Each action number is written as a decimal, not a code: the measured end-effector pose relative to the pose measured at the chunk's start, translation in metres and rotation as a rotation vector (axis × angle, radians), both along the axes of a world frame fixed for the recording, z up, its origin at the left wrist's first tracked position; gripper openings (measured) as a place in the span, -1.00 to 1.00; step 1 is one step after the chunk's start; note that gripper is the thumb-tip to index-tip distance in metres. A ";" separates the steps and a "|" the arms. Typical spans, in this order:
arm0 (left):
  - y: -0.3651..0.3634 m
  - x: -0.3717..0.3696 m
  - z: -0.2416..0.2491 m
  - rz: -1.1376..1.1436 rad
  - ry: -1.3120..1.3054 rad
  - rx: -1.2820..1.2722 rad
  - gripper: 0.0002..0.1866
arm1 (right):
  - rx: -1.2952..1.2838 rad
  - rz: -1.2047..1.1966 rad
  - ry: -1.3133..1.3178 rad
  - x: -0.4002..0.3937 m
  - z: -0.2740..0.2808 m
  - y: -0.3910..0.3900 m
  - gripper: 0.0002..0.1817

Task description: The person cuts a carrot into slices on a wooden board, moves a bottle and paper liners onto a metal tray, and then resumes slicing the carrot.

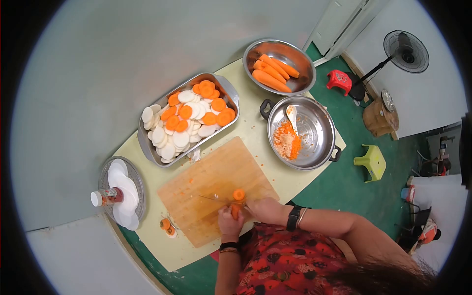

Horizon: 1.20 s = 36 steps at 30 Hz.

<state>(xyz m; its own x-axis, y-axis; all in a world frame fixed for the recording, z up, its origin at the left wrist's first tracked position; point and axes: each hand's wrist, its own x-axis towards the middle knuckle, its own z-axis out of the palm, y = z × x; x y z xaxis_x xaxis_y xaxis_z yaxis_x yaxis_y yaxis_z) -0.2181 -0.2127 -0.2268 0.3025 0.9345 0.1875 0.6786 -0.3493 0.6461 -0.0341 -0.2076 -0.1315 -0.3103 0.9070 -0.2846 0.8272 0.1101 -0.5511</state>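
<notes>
On the wooden cutting board (pixel 206 182), my left hand (pixel 230 221) is closed around a carrot (pixel 235 210) near the board's front edge. My right hand (pixel 265 210) grips a knife (pixel 216 198), whose thin blade points left across the carrot. A round orange slice (pixel 239 194) sits just beyond the blade. Small orange bits lie scattered on the board. Behind the board, a metal tray (pixel 147 150) holds many white and orange slices.
A steel bowl (pixel 253 49) of whole carrots stands at the back. Nearer is a two-handled pan (pixel 322 132) with chopped bits and a white spoon (pixel 291 115). A grey plate (pixel 140 196) with white discs and a jar (pixel 113 195) stands left. Peel scraps (pixel 167 226) lie beside the board.
</notes>
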 end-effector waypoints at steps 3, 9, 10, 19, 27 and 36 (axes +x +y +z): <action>0.002 0.001 0.001 0.007 -0.029 0.043 -0.55 | 0.031 0.037 -0.001 0.000 -0.001 -0.005 -0.71; 0.003 0.003 0.005 0.001 -0.031 0.053 -0.57 | 0.098 0.052 0.037 -0.001 -0.004 -0.009 -0.75; 0.002 0.004 0.004 0.010 -0.040 0.069 -0.57 | 0.108 0.055 0.037 -0.001 -0.003 -0.010 -0.76; 0.004 0.004 0.006 -0.023 -0.018 0.120 -0.58 | 0.003 0.032 0.023 0.015 0.011 -0.019 -0.89; 0.002 -0.001 -0.008 -0.011 -0.022 0.106 -0.62 | 0.028 0.102 -0.019 0.010 0.001 -0.003 -0.86; 0.000 0.001 -0.008 0.006 -0.038 0.098 -0.63 | -0.098 0.092 -0.025 -0.008 -0.020 0.013 -0.79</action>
